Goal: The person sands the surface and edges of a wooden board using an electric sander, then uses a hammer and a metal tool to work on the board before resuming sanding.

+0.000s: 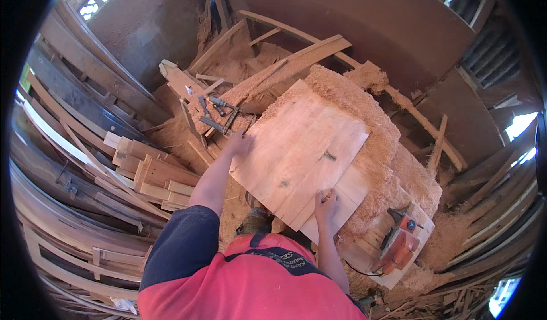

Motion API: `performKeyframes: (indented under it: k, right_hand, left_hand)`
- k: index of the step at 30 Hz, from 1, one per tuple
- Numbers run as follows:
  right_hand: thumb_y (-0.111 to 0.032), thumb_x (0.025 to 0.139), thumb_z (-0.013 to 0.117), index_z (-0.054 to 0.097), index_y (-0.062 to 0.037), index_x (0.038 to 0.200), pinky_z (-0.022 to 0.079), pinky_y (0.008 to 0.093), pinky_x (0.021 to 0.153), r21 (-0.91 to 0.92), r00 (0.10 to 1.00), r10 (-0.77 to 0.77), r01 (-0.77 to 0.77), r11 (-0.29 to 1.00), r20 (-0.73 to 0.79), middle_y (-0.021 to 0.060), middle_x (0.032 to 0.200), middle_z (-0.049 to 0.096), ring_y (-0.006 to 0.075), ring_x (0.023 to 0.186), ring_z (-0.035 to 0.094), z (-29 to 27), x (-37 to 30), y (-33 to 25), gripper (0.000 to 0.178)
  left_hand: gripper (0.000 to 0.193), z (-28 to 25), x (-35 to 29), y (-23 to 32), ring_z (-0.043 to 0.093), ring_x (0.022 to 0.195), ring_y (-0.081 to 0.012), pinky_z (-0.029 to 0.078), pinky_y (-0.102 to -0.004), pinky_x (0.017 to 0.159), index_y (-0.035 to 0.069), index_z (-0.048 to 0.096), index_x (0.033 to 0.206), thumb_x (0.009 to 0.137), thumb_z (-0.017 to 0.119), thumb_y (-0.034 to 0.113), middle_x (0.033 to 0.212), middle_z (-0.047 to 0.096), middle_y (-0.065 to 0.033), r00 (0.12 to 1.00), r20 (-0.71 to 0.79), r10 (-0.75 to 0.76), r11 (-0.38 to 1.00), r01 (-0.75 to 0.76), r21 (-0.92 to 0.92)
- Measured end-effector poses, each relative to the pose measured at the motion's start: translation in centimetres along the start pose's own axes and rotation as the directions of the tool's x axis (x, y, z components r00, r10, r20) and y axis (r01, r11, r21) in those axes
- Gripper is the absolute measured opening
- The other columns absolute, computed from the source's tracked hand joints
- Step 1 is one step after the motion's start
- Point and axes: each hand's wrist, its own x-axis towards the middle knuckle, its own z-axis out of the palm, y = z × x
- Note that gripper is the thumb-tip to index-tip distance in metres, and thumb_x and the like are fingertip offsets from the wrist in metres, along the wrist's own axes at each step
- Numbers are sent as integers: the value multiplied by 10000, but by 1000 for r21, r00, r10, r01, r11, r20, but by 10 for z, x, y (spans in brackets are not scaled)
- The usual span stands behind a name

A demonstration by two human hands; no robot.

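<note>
A broad wooden panel (302,149) of joined boards, marked by two dark knots, lies tilted in front of me. My left hand (240,144) grips its left edge, with part of the fingers hidden. At the near right edge, my right hand (325,207) has its fingers closed on the same panel. Under that edge a second pale board (352,190) sticks out. To the right of my right hand, an orange electric planer (398,244) sits on another board. Metal clamps (222,115) lie on a dusty bench beyond my left hand.
Deep wood shavings (376,155) are heaped along the panel's far and right sides. Stacked wooden pieces (154,174) and long planks (62,189) line the left. More planks (501,217) lean on the right. A long beam (290,66) crosses behind the panel.
</note>
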Motion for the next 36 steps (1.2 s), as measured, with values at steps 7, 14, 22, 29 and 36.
performKeyframes:
  k: [7, 14, 22, 29, 36]
  right_hand:
    - [-116, 780, 837, 424, 29, 1414, 508, 293, 697, 94, 993, 88, -80, 992, -79, 106, 1045, 547, 160, 815, 563, 19, -8, 5, 771]
    - [-73, 757, 803, 505, 61, 1337, 504, 283, 721, 209, 924, 375, -354, 912, -71, 97, 1051, 519, 147, 842, 532, 20, -23, -6, 665]
    - [-150, 834, 753, 541, 77, 1310, 489, 329, 826, -225, 871, 290, -398, 889, -396, 157, 1096, 565, 222, 908, 545, 44, -20, -47, 568]
    - [-248, 953, 574, 512, 80, 1321, 496, 439, 937, -289, 764, 217, -468, 835, -608, 251, 1244, 512, 371, 1109, 569, 84, -1, -75, 497]
    - [-241, 965, 542, 510, 91, 1308, 533, 429, 938, -224, 731, 274, -504, 834, -625, 263, 1285, 479, 387, 1144, 569, 90, -1, -94, 478]
  left_hand:
    - [467, 4, 12, 18, 573, 706, -287, 448, -425, 657, -19, 626, 872, 883, 704, 442, 772, 629, -182, 998, 43, 45, 999, -44, -24]
    - [440, -10, 21, 23, 567, 622, -309, 456, -423, 619, 1, 627, 847, 870, 722, 429, 700, 616, -175, 979, 160, 127, 983, -102, -151]
    - [591, -17, 32, 30, 600, 1086, -335, 530, -461, 831, 53, 538, 1329, 903, 688, 435, 1242, 598, -244, 865, -128, 486, 872, -489, 9]
    - [634, 16, 124, 70, 276, 1478, -307, 162, -521, 1218, 143, 453, 1477, 925, 573, 432, 1563, 383, -109, 323, 460, 827, 443, -878, -179]
    - [324, -80, 280, -67, 607, 877, -361, 469, -472, 784, -22, 632, 895, 985, 537, 274, 851, 617, -218, 901, -392, 184, 914, -304, -269]
